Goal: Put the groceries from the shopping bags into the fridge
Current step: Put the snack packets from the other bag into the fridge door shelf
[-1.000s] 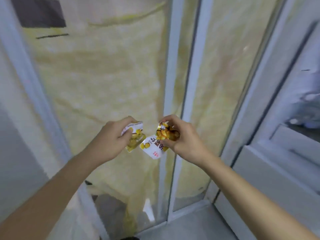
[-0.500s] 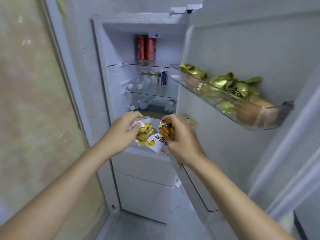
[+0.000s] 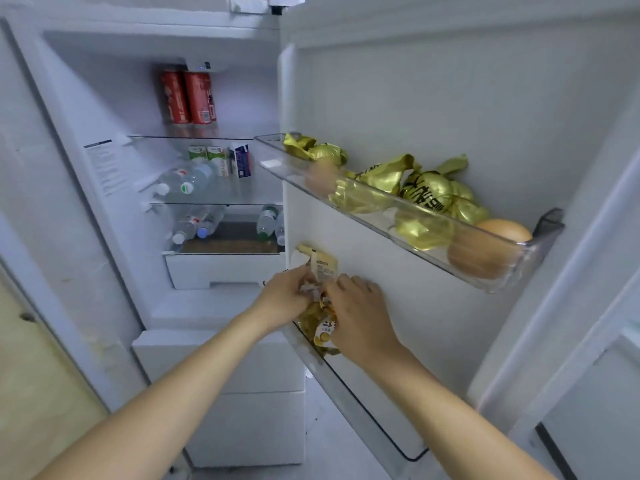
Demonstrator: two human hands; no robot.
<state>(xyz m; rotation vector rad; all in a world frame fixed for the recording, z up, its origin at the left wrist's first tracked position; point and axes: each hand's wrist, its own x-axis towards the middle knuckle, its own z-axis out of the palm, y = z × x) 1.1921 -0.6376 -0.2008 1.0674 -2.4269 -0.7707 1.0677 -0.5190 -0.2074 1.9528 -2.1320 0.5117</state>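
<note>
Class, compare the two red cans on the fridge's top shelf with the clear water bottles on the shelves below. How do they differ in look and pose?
The red cans stand upright; the water bottles lie on their sides. The cans are opaque red; the bottles are clear with white or blue caps. The cans sit on the top shelf, the bottles lower. All rest inside the open fridge.

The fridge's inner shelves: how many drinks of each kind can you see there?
Red cans: 2
Green-and-white cartons: 2
Blue-and-white carton: 1
Clear bottles lying down: at least 5; overlap and blur prevent an exact count
Total: at least 10
</note>
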